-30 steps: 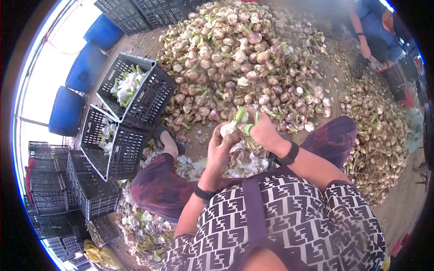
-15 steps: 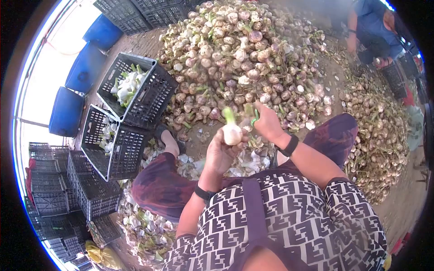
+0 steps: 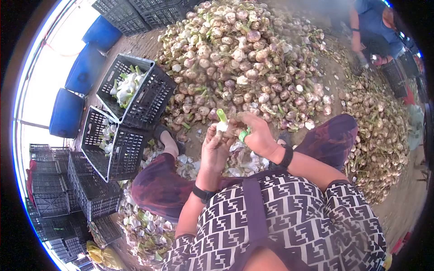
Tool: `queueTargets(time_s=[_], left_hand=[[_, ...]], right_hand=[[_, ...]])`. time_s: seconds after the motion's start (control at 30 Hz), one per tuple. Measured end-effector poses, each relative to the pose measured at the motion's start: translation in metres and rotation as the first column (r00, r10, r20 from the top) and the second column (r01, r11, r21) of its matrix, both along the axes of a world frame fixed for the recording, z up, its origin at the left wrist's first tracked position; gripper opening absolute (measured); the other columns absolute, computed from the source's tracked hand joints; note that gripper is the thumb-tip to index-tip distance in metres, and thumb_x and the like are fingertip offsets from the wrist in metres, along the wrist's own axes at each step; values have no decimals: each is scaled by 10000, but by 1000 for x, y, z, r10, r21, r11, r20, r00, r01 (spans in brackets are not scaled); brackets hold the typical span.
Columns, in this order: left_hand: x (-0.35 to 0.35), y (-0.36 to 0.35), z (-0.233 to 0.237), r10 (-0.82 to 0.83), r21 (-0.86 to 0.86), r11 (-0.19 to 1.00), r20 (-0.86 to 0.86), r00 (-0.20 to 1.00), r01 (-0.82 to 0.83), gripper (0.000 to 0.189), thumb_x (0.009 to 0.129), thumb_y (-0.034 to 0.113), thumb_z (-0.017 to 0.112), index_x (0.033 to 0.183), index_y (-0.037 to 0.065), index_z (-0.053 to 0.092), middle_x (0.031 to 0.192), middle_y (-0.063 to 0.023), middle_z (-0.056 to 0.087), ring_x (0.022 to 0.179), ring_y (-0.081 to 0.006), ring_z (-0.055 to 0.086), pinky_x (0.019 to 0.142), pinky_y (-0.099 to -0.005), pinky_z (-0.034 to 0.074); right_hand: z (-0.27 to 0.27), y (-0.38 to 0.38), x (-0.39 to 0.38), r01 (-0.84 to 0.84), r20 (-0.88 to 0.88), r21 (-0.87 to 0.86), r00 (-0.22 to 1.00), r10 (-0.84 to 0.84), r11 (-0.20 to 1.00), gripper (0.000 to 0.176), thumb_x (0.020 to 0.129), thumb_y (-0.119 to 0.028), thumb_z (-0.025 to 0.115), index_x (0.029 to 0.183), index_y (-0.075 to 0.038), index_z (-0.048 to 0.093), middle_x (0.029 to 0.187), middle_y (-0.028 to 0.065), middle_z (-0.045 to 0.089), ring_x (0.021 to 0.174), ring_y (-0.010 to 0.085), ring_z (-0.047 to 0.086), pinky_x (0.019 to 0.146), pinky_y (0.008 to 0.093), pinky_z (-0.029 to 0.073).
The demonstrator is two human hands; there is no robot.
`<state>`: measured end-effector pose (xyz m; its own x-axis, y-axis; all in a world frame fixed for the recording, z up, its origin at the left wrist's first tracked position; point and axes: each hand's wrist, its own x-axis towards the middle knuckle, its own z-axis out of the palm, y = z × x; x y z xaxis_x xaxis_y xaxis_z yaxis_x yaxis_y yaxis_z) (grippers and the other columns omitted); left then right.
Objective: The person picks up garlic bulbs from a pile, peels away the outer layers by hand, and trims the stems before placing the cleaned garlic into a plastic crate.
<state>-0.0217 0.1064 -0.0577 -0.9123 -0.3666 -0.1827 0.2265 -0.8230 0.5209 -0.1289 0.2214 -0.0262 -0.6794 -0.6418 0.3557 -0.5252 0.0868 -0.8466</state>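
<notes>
In my left hand [image 3: 215,149] is a garlic bulb [image 3: 222,126], white and peeled, with a short green stem pointing up. The fingers and thumb pinch it from below and cover part of it. Close beside it on the right, my right hand [image 3: 260,137] is closed around a small green-handled tool [image 3: 244,134]; its working end is hidden. The right fingertips are right at the bulb's side. Beneath both hands, loose garlic skins [image 3: 246,160] lie on the ground between my feet.
A large heap of unpeeled garlic [image 3: 244,58] lies ahead, with another pile [image 3: 375,135] at right. Two black crates [image 3: 149,95] [image 3: 129,153] holding white bulbs stand at left. Beyond them are blue barrels [image 3: 67,113] and stacked crates [image 3: 95,185]. Another person [image 3: 375,27] sits far right.
My right hand has moved left and down to the bulb. The bulb has turned and shifted slightly left and up, its cut stem end now facing me more.
</notes>
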Motion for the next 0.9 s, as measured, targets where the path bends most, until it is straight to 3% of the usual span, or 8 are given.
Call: queueTargets(time_s=[0.1,0.33,0.43,0.53,0.6,0.8,0.9], left_hand=[[2,4,10,-51,9,999,17,999,51,378,871,168,535,1206,37,418,1196,-120,507,1120,-256,488,973,-419,364],[-1,-8,1,48,-36,998,11,999,-47,378,878,192,527,1175,-18,421,1177,-189,509,1109,-288,497,949,-389,405],[-3,-5,3,88,-5,996,4,996,-88,384,853,177,567,1163,-5,431,1166,-182,516,1101,-288,501,943,-388,408],[-2,-4,6,49,56,997,-29,998,-47,308,821,69,584,1107,76,471,1116,-145,542,1043,-284,538,941,-394,412],[-2,-4,8,23,51,999,-45,999,-20,339,812,50,582,1130,74,468,1123,-137,537,1041,-275,539,948,-400,408],[5,-5,4,-13,-30,999,95,995,16,414,808,6,556,1202,60,438,1125,-115,539,1014,-250,556,920,-394,431],[6,-6,6,-1,-68,998,118,993,9,408,818,23,554,1207,57,434,1111,-116,551,986,-233,568,861,-354,473]], right_hand=[[-1,1,-3,-35,1,-53,999,35,998,277,674,-10,616,950,-14,583,932,149,574,846,322,557,752,339,459],[3,4,14,-239,-132,184,955,265,953,163,685,-2,549,844,-19,520,862,129,499,828,323,495,694,373,426],[3,7,10,-182,-38,138,981,189,973,168,684,1,540,848,-17,506,826,122,487,820,322,496,698,382,430],[5,0,2,-117,-30,-21,993,116,993,230,681,23,553,906,-27,551,857,120,533,835,309,520,725,367,431],[3,-4,1,-97,-23,-104,995,96,990,289,669,44,569,945,-38,591,888,120,571,847,301,542,747,352,431],[3,-6,-12,-171,-4,16,985,172,985,181,689,-14,585,869,-33,575,807,111,540,801,312,527,715,365,428],[11,-1,-14,-261,-55,189,960,275,947,144,680,-25,567,823,-31,547,774,108,500,784,314,508,700,382,423]])
